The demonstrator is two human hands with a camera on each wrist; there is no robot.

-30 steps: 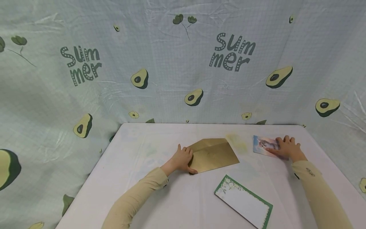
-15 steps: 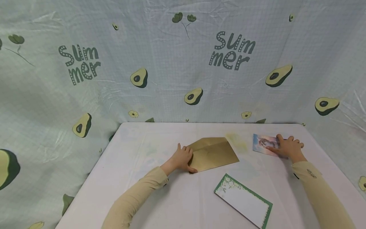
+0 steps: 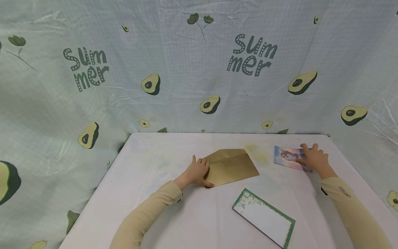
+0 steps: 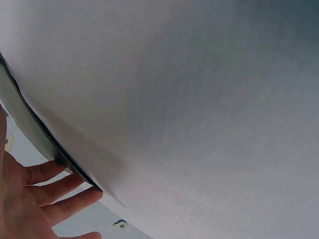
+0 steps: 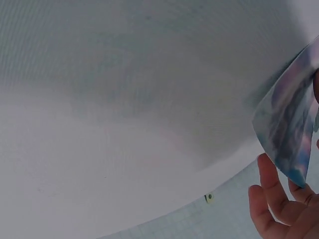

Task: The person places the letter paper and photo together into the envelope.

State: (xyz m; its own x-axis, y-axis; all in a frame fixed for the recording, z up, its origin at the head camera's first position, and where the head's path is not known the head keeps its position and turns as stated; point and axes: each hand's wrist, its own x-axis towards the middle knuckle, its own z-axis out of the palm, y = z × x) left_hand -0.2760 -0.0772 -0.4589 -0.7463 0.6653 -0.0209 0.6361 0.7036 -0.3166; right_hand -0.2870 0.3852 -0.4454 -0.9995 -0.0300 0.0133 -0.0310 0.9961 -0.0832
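Observation:
A gold envelope [image 3: 231, 167], its flap unfolded toward the back, lies on the table. My left hand [image 3: 199, 171] rests at its left edge, fingers fairly straight and thumb by the near corner. In the left wrist view, the fingertips [image 4: 92, 194] touch the envelope's edge [image 4: 45, 129]. Farther right is a small picture card [image 3: 287, 155] with a kitten on a blue and pink ground. My right hand [image 3: 317, 160] pinches its right end, thumb on the printed face. The right wrist view shows the card [image 5: 289, 119] bent, with a fingertip at its corner.
A long white notepad [image 3: 264, 218] with a green floral border lies slantwise in front of the envelope. The pale table [image 3: 174, 145] ends at a cloth backdrop [image 3: 180, 69] printed with avocados, which also hangs along both sides.
My right hand has shifted slightly right on the card, its thumb nearer the card's right end. The left hand, envelope and notepad have stayed put.

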